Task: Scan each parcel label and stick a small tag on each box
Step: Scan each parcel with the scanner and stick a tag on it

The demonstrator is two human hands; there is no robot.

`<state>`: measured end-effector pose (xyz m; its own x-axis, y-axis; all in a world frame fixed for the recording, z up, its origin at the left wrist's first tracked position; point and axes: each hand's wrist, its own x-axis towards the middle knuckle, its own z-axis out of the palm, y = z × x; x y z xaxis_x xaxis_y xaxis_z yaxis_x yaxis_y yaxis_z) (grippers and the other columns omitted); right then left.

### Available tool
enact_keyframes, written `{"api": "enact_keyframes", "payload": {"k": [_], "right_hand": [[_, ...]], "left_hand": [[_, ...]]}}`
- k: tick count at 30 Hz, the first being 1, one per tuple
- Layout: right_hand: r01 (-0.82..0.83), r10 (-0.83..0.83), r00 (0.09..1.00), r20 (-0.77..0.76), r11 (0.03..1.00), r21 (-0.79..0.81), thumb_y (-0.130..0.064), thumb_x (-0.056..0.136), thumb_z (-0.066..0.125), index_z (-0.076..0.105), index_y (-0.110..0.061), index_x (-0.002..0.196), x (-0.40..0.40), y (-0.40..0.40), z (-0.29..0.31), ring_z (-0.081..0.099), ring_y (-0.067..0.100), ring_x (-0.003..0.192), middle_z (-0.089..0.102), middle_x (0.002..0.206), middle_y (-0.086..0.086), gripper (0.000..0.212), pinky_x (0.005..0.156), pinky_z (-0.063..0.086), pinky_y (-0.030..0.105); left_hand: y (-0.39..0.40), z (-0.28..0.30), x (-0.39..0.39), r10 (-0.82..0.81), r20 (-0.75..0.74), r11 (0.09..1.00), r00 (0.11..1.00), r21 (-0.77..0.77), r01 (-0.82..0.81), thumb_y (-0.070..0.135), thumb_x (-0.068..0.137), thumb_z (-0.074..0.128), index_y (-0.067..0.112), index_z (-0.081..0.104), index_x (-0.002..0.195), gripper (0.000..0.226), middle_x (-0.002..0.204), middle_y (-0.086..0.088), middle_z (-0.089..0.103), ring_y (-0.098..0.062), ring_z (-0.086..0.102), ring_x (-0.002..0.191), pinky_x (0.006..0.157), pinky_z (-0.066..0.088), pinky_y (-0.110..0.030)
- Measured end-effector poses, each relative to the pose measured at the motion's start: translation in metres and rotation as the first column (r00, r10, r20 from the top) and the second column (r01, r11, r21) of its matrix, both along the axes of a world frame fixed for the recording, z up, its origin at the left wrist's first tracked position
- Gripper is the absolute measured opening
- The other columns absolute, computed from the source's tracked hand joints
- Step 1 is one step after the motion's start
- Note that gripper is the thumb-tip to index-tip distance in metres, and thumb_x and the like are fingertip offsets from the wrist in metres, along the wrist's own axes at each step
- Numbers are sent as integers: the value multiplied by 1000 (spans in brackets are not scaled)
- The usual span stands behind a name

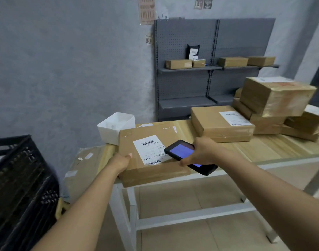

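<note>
A flat cardboard parcel [137, 169] lies at the near left corner of the wooden table [274, 147], overhanging its front edge. A white label with barcodes [149, 149] sits on the parcel's top. My left hand [121, 161] grips the parcel's left edge, thumb on top. My right hand [200, 151] holds a black handheld scanner [184, 151] with a lit blue screen, its tip over the right part of the label. A second flat labelled parcel [220, 124] lies further back on the table.
A white plastic tub [117, 125] stands behind the near parcel. Several stacked boxes [274, 98] fill the table's right end. A black crate [23, 187] stands at the left beside a leaning flat carton [82, 171]. A grey pegboard shelf [215, 67] holds small boxes against the wall.
</note>
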<state>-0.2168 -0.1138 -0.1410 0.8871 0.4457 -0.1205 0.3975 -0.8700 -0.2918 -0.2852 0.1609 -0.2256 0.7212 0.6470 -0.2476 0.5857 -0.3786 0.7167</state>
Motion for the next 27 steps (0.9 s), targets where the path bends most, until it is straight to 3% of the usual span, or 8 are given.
{"api": "enact_keyframes", "payload": {"k": [6, 10, 15, 24, 27], "right_hand": [[2, -2, 1000, -7, 1000, -20, -62, 53, 80, 48, -14, 69, -27, -1, 19, 45, 15, 51, 45, 65, -1, 60, 44, 32, 25], [34, -34, 999, 1, 999, -15, -63, 54, 79, 48, -14, 69, -37, -3, 25, 46, 13, 50, 45, 65, -2, 59, 44, 33, 25], [50, -50, 999, -15, 998, -24, -63, 54, 79, 49, -15, 69, -42, -9, 28, 45, 13, 50, 45, 64, -2, 59, 44, 32, 25], [68, -68, 998, 2, 996, 63, -62, 57, 78, 45, -17, 72, -32, -13, 16, 45, 12, 56, 43, 78, -1, 57, 45, 30, 24], [107, -108, 994, 5, 990, 94, -60, 58, 79, 48, -16, 83, -19, -17, 5, 48, 13, 64, 45, 90, 2, 59, 47, 32, 22]], "left_hand": [[-5, 1, -3, -66, 4, 996, 998, 66, 66, 38, 101, 40, 5, 47, 137, 49, 143, -20, 43, -36, 47, 125, 103, 40, -38], [-3, 2, -2, 5, 27, 1000, 1000, -5, -5, 40, 97, 48, -3, 35, 141, 62, 141, -20, 47, -37, 49, 123, 99, 44, -41], [-4, 1, -5, 3, 39, 1000, 999, -22, -2, 40, 97, 48, -2, 37, 141, 61, 140, -19, 48, -36, 49, 123, 101, 43, -42], [-4, 0, -7, 10, 39, 999, 999, -44, -8, 38, 98, 48, -1, 33, 143, 62, 143, -18, 46, -36, 47, 126, 103, 40, -43], [-3, 0, -7, 14, 45, 998, 999, -65, -12, 38, 98, 49, 1, 34, 143, 61, 142, -16, 47, -36, 48, 125, 103, 41, -44]]}}
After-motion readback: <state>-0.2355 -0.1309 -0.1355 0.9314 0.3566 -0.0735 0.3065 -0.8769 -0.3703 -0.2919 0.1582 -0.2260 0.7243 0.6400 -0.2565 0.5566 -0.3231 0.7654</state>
